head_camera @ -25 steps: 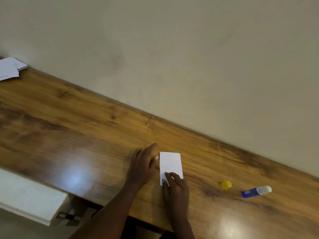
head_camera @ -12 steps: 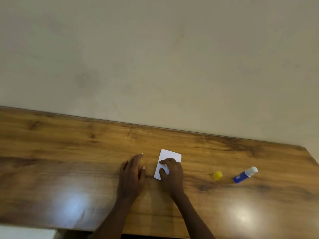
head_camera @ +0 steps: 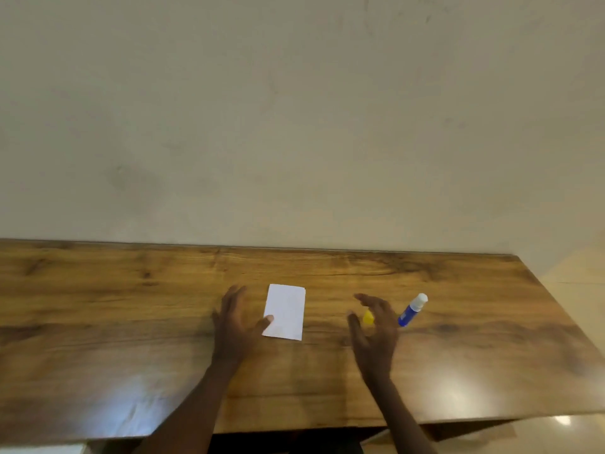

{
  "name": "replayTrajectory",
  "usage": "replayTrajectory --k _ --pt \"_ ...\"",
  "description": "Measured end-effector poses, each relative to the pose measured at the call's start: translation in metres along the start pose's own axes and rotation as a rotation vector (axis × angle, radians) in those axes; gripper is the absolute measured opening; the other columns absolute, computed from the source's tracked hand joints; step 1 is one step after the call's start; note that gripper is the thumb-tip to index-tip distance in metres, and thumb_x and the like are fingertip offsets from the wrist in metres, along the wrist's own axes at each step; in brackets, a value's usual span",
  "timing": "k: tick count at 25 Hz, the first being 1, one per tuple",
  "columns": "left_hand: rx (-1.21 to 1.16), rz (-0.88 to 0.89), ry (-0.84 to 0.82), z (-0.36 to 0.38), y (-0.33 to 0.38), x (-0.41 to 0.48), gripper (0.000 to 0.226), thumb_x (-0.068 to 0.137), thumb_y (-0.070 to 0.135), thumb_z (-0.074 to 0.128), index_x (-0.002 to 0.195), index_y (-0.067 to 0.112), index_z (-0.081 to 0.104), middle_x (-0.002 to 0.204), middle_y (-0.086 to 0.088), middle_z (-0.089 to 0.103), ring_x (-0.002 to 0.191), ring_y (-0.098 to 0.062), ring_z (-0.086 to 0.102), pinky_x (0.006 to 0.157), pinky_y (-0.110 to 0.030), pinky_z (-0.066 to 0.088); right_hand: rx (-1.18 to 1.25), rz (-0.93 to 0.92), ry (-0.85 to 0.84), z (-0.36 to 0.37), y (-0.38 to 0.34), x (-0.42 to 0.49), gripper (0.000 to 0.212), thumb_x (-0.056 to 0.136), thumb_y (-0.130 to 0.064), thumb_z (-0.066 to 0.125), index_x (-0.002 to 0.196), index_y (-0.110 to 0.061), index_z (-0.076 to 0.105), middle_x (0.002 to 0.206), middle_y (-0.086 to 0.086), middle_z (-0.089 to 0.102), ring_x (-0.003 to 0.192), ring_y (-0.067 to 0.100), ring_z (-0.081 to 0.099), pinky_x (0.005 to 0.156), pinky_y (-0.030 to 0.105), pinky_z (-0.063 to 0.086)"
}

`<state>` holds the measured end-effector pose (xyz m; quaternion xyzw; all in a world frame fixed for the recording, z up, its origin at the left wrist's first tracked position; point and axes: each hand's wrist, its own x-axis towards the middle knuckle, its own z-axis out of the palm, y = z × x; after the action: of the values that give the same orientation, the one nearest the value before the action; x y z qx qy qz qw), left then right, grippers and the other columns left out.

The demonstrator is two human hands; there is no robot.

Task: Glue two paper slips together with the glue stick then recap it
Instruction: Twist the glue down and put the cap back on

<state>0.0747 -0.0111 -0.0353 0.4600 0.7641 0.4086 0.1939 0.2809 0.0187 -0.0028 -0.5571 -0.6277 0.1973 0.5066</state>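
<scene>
Tabletop [head_camera: 131, 322]: wood grain, brown, glossy finish with bright light reflections near the front edge. Its rear edge meets a plain cream wall [head_camera: 294, 126] bearing faint smudges. Pale floor [head_camera: 573, 430] shows at the lower right, beyond the tabletop corner.

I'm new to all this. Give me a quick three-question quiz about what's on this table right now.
1. True or false: the glue stick has its cap on.
2. Which hand touches the paper? A) left B) right C) both
3. Fill in: the yellow cap lies between the paper and the ____.

Key:
1. False; the cap lies apart on the table.
2. A; the left hand has its thumb on it, while the right hand is open by the cap.
3. Glue stick.
</scene>
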Motion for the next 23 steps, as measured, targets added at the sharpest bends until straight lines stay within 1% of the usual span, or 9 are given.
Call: replayTrajectory --k 2,4,6,8,12,14,16,19,23 --pt "-0.033 0.085 -0.096 0.030 0.035 -0.011 0.072 0.065 0.027 0.079 0.127 0.011 0.045 0.138 -0.013 0.046 0.126 -0.031 0.040 0.107 -0.054 0.032 0.027 0.058 0.217 -0.035 0.016 0.010 0.040 0.070 -0.016 0.070 0.105 -0.014 0.052 0.102 0.004 0.052 0.095 0.019 0.047 0.080 0.029 0.038" --pt "-0.159 0.069 -0.272 0.065 0.068 -0.026 0.076 0.065 0.026 0.079 0.131 0.018 0.041 0.140 -0.008 0.045 0.127 -0.025 0.040 0.104 -0.036 0.035 0.087 0.211 0.313 -0.062 0.037 0.020 0.057 0.067 -0.012 0.076 0.113 -0.017 0.043 0.111 0.008 0.047 0.097 0.025 0.046 0.078 0.036 0.041" --pt "-0.195 0.029 -0.408 0.099 0.092 -0.038 0.077 0.069 0.024 0.076 0.134 0.023 0.037 0.141 -0.004 0.044 0.128 -0.021 0.040 0.099 -0.030 0.038 0.150 0.367 0.210 -0.078 0.055 0.028 0.069 0.065 -0.007 0.077 0.120 -0.019 0.038 0.118 0.009 0.044 0.098 0.026 0.047 0.076 0.039 0.045" --pt "-0.157 0.009 -0.444 0.125 0.105 -0.042 0.075 0.072 0.021 0.074 0.135 0.025 0.035 0.140 -0.002 0.045 0.127 -0.020 0.042 0.099 -0.030 0.041 0.173 0.430 0.031 -0.079 0.071 0.034 0.072 0.065 -0.008 0.077 0.126 -0.019 0.039 0.118 0.003 0.046 0.100 0.022 0.048 0.075 0.034 0.046" --pt "-0.103 -0.020 -0.411 0.153 0.117 -0.035 0.062 0.078 0.017 0.068 0.133 0.025 0.039 0.135 0.000 0.050 0.122 -0.017 0.046 0.097 -0.026 0.040 0.197 0.444 -0.123 -0.066 0.094 0.048 0.054 0.072 -0.006 0.071 0.121 -0.013 0.049 0.106 -0.001 0.054 0.098 0.020 0.055 0.072 0.022 0.048" --pt "-0.084 -0.017 -0.374 0.158 0.116 -0.031 0.047 0.080 0.015 0.066 0.124 0.021 0.050 0.128 0.000 0.056 0.117 -0.015 0.049 0.092 -0.021 0.038 0.130 0.432 -0.130 -0.059 0.102 0.049 0.032 0.075 -0.002 0.067 0.105 -0.008 0.058 0.090 0.002 0.061 0.089 0.027 0.061 0.072 0.033 0.051" --pt "-0.092 -0.030 -0.334 0.158 0.116 -0.030 0.034 0.080 0.014 0.066 0.112 0.019 0.060 0.119 -0.001 0.063 0.108 -0.012 0.053 0.087 -0.017 0.037 0.099 0.425 -0.137 -0.058 0.104 0.048 0.019 0.075 -0.001 0.065 0.090 -0.012 0.060 0.078 0.002 0.063 0.079 0.026 0.062 0.075 0.038 0.051" --pt "-0.161 -0.052 -0.319 0.146 0.120 -0.024 0.027 0.079 0.013 0.067 0.106 0.014 0.064 0.110 -0.004 0.067 0.099 -0.014 0.057 0.084 -0.021 0.043 0.115 0.402 -0.137 -0.062 0.099 0.050 0.020 0.075 0.000 0.066 0.085 -0.016 0.060 0.074 -0.008 0.061 0.073 0.011 0.059 0.071 0.030 0.051" --pt "-0.187 0.047 -0.241 0.085 0.128 0.010 0.024 0.076 0.009 0.069 0.100 0.006 0.065 0.100 -0.010 0.067 0.094 -0.023 0.061 0.075 -0.024 0.043 0.114 0.297 -0.164 -0.057 0.056 0.066 0.019 0.077 -0.004 0.066 0.095 -0.008 0.062 0.081 0.001 0.063 0.078 0.019 0.060 0.073 0.034 0.050"
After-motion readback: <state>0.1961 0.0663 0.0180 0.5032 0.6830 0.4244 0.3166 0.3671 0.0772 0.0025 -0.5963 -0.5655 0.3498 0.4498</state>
